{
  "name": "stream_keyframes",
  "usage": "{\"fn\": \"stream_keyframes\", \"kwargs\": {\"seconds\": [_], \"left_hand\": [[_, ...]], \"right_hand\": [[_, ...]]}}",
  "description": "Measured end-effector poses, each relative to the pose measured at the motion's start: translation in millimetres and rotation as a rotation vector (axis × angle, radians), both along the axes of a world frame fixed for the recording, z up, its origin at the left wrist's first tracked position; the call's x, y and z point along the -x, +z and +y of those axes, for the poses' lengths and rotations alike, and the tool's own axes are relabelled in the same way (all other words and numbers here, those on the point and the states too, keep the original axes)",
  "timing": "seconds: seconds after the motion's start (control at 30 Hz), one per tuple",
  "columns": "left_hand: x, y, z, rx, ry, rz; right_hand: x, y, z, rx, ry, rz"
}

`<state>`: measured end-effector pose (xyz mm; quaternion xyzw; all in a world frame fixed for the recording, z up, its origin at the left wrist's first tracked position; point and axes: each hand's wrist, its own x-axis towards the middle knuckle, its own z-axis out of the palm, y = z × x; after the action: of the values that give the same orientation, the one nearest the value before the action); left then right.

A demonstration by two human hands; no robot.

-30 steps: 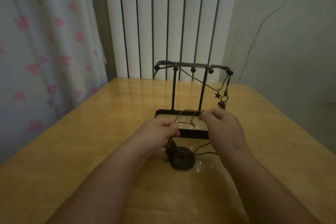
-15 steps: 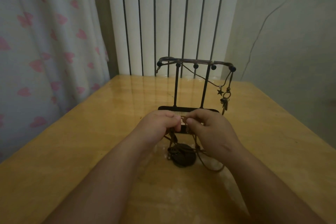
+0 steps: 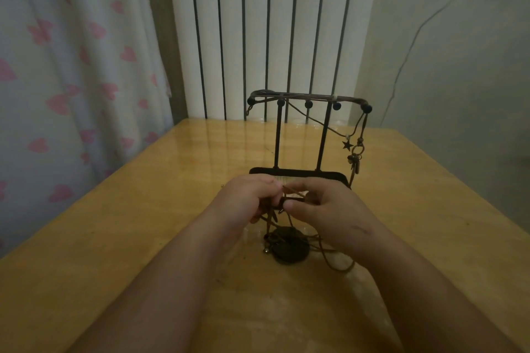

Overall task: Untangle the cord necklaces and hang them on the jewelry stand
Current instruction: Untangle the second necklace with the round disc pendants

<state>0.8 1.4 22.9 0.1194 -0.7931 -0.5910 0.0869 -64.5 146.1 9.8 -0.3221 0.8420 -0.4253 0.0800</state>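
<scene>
Dim room, glossy wooden table [image 3: 143,223] pushed up against a white radiator [image 3: 258,23], heart-print curtain [image 3: 71,66] off to the left. Both hands sit close together just in front of the base of the jewelry stand [image 3: 277,137]. The left hand [image 3: 246,200] has its fingers curled, pinching the brown cord tangle [image 3: 292,191], and the right hand [image 3: 329,209] pinches it from the other side. Cord trails down to a dark round pendant [image 3: 289,249] lying on the table below them. Looks like more than one cord in there, hard to tell in this light. One star necklace [image 3: 347,145] already hangs off the stand's right end.
</scene>
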Motion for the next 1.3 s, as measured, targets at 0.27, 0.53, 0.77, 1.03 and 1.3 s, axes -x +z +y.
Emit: {"fn": "stream_keyframes", "kwargs": {"seconds": [0.27,0.53,0.77,1.03,1.3], "left_hand": [[0,2,2,-0.054,0.042,-0.034],[9,-1,-4,0.059,0.218,-0.183],[0,-2,-4,0.067,0.143,0.113],[-6,-1,-5,-0.048,-0.059,0.282],[-6,1,0,-0.005,-0.019,0.350]], "right_hand": [[2,13,-1,0.309,-0.197,-0.116],[15,19,16,0.822,-0.593,-0.269],[23,7,13,0.458,-0.555,-0.051],[1,15,8,0.071,-0.276,-0.031],[0,11,5,0.153,-0.128,-0.038]]}}
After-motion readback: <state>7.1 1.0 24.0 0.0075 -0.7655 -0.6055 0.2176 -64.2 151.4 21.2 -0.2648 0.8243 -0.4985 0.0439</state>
